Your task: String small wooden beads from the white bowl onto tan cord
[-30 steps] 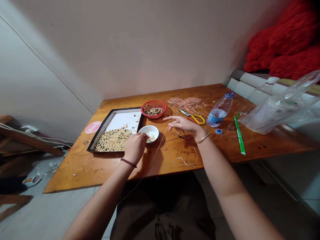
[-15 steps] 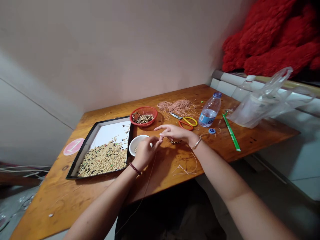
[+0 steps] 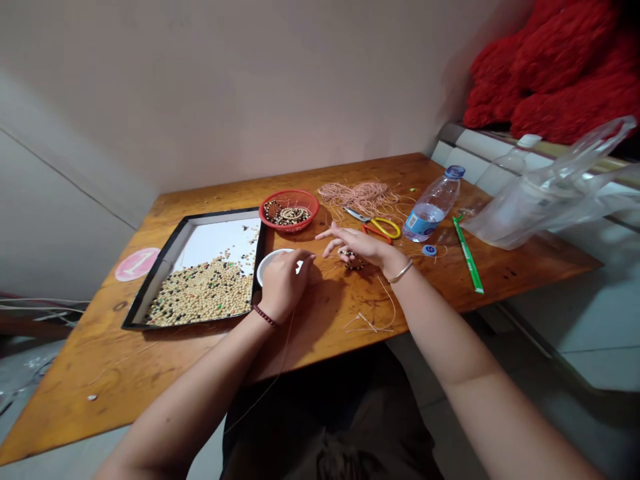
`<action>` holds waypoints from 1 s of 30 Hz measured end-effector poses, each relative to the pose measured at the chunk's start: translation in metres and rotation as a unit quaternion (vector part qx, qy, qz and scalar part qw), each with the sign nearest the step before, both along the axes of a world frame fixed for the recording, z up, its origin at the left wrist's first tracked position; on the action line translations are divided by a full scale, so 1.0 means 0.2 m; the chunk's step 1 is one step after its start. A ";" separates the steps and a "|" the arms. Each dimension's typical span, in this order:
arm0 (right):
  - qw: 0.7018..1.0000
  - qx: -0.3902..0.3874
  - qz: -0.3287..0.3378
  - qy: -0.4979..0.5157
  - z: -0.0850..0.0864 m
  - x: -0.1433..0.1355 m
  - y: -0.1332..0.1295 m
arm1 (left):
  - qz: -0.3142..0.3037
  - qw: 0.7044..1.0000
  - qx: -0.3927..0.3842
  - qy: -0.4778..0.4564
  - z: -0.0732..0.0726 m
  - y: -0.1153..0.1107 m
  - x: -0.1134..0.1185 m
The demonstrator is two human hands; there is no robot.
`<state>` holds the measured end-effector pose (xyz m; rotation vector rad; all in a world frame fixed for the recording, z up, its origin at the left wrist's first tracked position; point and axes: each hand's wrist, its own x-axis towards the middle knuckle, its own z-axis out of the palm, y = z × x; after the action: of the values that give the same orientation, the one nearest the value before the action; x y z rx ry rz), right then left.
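Observation:
My left hand [image 3: 286,280] is closed beside the white bowl [image 3: 265,267], partly covering it, and a thin pink thread [image 3: 287,337] hangs down from its pinched fingers. To its right, my right hand [image 3: 361,245] has its fingers spread, with a strand of dark and light beads [image 3: 354,262] at its lower fingers. The two hands are apart. The black-rimmed tray [image 3: 187,327] of pale, dark and green beads lies left of the bowl. Behind the bowl sits a red basket [image 3: 289,228] with beaded strands in it.
Pink thread [image 3: 359,197] lies piled at the back, near scissors [image 3: 383,228]. Farther right are a water bottle [image 3: 431,207], a blue cap [image 3: 429,251], a green strip [image 3: 469,257] and a plastic bag [image 3: 530,207]. Thread scraps [image 3: 369,323] lie near the front edge.
My hands have moved apart; they were meeting at the fingertips. My right hand's fingers have spread. The camera view has shifted slightly.

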<state>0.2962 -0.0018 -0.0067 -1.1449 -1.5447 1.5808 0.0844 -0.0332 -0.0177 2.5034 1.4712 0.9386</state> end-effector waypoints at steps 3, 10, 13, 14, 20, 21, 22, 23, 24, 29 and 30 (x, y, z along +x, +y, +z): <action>1.000 0.000 -0.010 -0.005 -0.01 0.01 0.01 | 0.004 1.000 0.021 0.021 0.01 0.00 0.00; 0.999 0.010 0.004 -0.040 -0.05 0.04 0.05 | 0.010 0.999 0.033 0.033 0.00 0.01 -0.01; 0.999 0.001 0.003 -0.040 -0.06 0.04 0.06 | 0.014 0.999 0.038 0.034 0.00 0.02 -0.01; 0.999 -0.003 0.000 -0.042 -0.06 0.04 0.06 | 0.015 0.999 0.038 0.036 0.00 0.02 -0.01; 0.998 -0.026 0.000 -0.051 -0.07 0.06 0.07 | 0.016 0.998 0.040 0.040 0.00 0.02 -0.01; 0.998 -0.031 0.001 -0.054 -0.07 0.07 0.07 | 0.017 0.998 0.041 0.041 0.00 0.02 -0.01; 0.998 -0.035 0.001 -0.058 -0.07 0.07 0.08 | 0.018 0.998 0.041 0.042 0.00 0.02 -0.01; 0.997 -0.039 0.000 -0.062 -0.07 0.07 0.08 | 0.018 0.998 0.041 0.042 0.00 0.02 -0.01; 0.997 -0.042 -0.001 -0.066 -0.07 0.07 0.08 | 0.019 0.998 0.041 0.043 0.00 0.02 -0.01; 0.997 -0.033 -0.002 -0.073 -0.08 0.08 0.08 | 0.017 0.998 0.046 0.045 0.00 0.03 -0.01; 0.997 -0.026 0.002 -0.076 -0.08 0.08 0.08 | 0.017 0.998 0.047 0.045 0.00 0.03 -0.01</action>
<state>0.3127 0.0146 -0.0223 -1.3182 -1.6127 1.5759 0.0818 -0.0279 -0.0172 2.6287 1.5337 0.9317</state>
